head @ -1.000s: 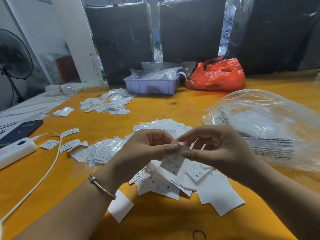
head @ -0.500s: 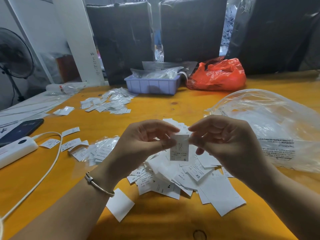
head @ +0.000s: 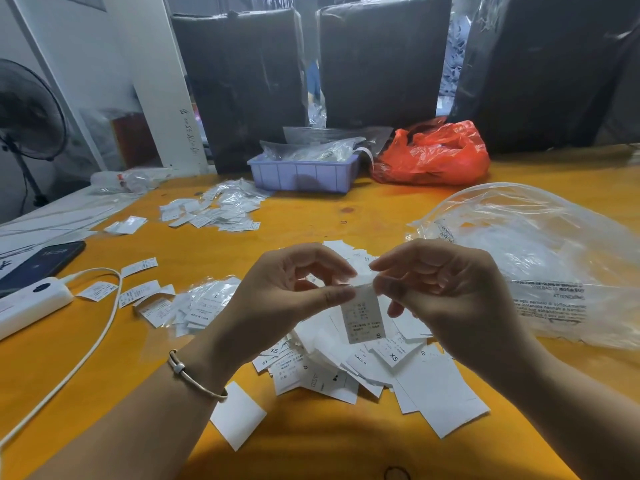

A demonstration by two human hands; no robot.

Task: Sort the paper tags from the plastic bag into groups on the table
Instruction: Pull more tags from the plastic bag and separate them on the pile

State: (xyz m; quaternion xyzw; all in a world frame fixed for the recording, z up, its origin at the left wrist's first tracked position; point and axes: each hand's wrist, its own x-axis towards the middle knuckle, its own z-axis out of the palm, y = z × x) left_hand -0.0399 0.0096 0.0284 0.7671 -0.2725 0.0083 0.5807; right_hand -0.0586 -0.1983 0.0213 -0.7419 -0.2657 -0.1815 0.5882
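Paper tag (head: 363, 315) hanging above unsorted pile (head: 349, 362), marked S. Left hand (head: 280, 292) and right hand (head: 446, 289) both pinching its top edge. Risk: tearing if both pulling apart; slipping back into pile, mixing with XS tags.

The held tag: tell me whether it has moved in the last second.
Yes. The held tag has risen from the tag pile, toward the purple tray.

Bare table (head: 311, 223) beyond tag pile (head: 363, 368); plastic bag (head: 540, 258) crowds right.
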